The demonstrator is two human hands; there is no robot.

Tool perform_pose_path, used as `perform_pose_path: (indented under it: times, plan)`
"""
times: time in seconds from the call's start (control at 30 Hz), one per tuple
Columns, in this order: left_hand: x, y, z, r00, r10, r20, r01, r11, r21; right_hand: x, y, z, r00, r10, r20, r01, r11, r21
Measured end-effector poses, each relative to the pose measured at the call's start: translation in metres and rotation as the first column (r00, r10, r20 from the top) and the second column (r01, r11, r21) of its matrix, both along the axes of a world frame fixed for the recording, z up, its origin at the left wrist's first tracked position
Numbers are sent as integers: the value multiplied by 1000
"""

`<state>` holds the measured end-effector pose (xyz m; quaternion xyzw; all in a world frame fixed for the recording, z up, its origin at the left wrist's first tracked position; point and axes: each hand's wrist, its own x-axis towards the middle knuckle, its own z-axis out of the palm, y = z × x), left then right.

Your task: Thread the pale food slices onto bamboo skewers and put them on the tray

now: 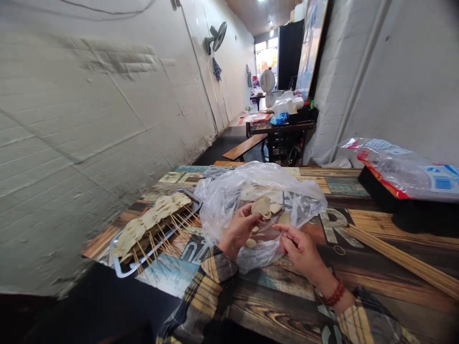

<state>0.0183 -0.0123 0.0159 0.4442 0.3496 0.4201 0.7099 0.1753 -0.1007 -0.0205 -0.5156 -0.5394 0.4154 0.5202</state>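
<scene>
Left hand (239, 229) grip pinches a pale beige flat food slice (261, 207) over the crumpled clear plastic bag (229, 196) holding more slices on the painted wooden desk (287, 296). Right hand (301, 248) grip pinches a thin bamboo skewer (278, 229). Metal tray (124, 273) at left holds finished skewers (150, 224)

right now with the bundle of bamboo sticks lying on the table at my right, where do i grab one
Probably mid-shaft on the bamboo sticks, pinched from above by the right hand. They lie flat on the table, long and thin, slanting away to the right, with their far ends out of frame.
</scene>
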Motion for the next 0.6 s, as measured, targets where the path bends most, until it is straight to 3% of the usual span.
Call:
perform_pose_path:
  times: [0.17,0.4,0.6]
  plan:
    - [-5,-3,-5,999,-33,5,33,999,-4,2,-3,1,980,-46,192,46,999,4]
    - [-14,3,-14,996,64,-68,-60,997,53,4,-7,3,922,-139,362,105,988,112]
    - [-13,1,-13,995,70,-71,-66,996,63,3,-12,4,900,-99,424,50,991,123]
